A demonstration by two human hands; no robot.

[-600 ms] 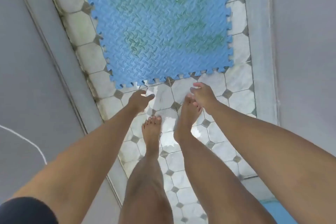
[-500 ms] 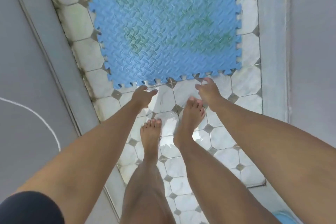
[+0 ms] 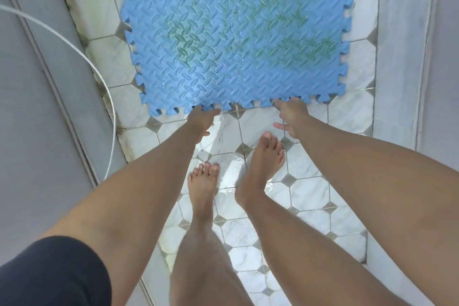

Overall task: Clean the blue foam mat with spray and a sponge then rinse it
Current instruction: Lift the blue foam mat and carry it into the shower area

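The blue foam mat (image 3: 231,32) lay flat on the wet tiled floor (image 3: 305,196), filling the upper middle of the frame, its toothed near edge running across just above centre. Green staining spread over its middle and upper right, so the cleaning looked far from finished. No spray bottle or sponge was in view.

The left hand (image 3: 201,120) reached to the near edge left of centre, fingers curled at the teeth and touching them; whether it had closed on the foam could not be told. The right hand (image 3: 290,114) met the same edge further right, its fingers partly spread and not wrapped around anything, the fingertips at the teeth. Bare feet stood on the tiles just below both hands.

The step seemed to be taking hold of the near edge to lift or shift the mat. Done well, it would want both hands pinching solid foam behind the teeth rather than the tabs alone, which could bend or tear. Wet tiles called for steady footing.

A white hose (image 3: 82,40) curved along the left side.
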